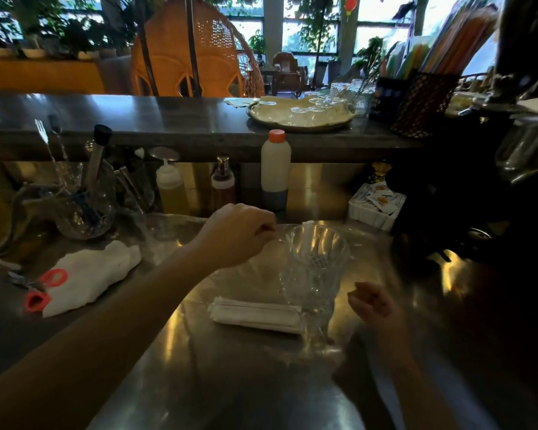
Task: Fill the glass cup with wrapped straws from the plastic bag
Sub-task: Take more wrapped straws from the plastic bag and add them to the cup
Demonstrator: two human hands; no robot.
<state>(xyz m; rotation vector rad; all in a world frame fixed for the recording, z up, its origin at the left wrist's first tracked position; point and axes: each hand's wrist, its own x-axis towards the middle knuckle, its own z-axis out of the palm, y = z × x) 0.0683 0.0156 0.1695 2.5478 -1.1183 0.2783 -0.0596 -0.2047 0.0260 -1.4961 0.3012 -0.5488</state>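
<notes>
A cut-glass cup (316, 268) stood upright near the middle of the steel surface (199, 367), empty as far as could be seen, its wide mouth facing up. Around and under it lay a clear plastic bag (255, 274), crumpled and hard to trace against the shiny metal. A bundle of white wrapped straws (257, 315) lay flat just left of the cup's foot, apparently inside or on the bag; which of the two could not be told. The left hand (241, 234) reached in from the lower left, its fingers curled into a loose fist at the cup's left rim, pinching something thin there, likely an edge of the bag, though blur kept that uncertain. The right hand (370, 302) hovered just right of the cup's stem, fingers bent inward and half closed; whether it gripped any of the bag could not be made out. To the left, a white cloth (94, 274) lay crumpled on the surface with red-handled scissors (42, 290) resting at its left edge. Behind the hands, against the back wall, stood a squeeze bottle (170, 187), a pump bottle (222, 181) and a white bottle with an orange cap (275, 169). A white basket of sachets (375, 206) sat to the right of the bottles.
</notes>
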